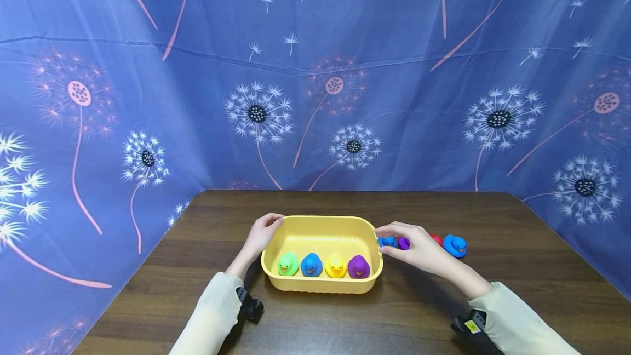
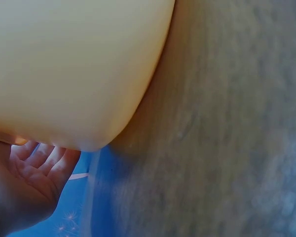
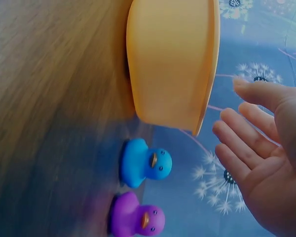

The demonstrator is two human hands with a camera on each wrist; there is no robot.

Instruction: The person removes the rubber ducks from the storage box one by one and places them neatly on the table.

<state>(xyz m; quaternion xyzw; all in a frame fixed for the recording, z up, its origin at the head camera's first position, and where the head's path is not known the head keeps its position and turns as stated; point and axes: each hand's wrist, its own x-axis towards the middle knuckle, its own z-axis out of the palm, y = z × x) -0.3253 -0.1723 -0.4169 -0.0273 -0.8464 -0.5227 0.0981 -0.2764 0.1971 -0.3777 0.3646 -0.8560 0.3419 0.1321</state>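
A yellow plastic tub [image 1: 322,286] stands on the table in the middle of the head view. Along its near side sit a green duck [image 1: 288,264], a blue duck [image 1: 311,265], a yellow duck [image 1: 336,265] and a purple duck [image 1: 359,267]. My left hand [image 1: 262,234] grips the tub's rim at the far left corner; in the left wrist view its fingers [image 2: 52,160] pass behind the tub wall. My right hand [image 1: 411,245] is beside the tub's right end, and in the right wrist view its relaxed fingers are apart from the tub and hold nothing.
To the right of the tub are another blue duck [image 3: 140,163] and another purple duck [image 3: 133,216], partly behind my right hand in the head view. Farther right lie a red duck [image 1: 436,239], mostly covered, and a blue duck [image 1: 454,246]. A blue dandelion-print cloth [image 1: 315,70] hangs behind the wooden table [image 1: 315,325].
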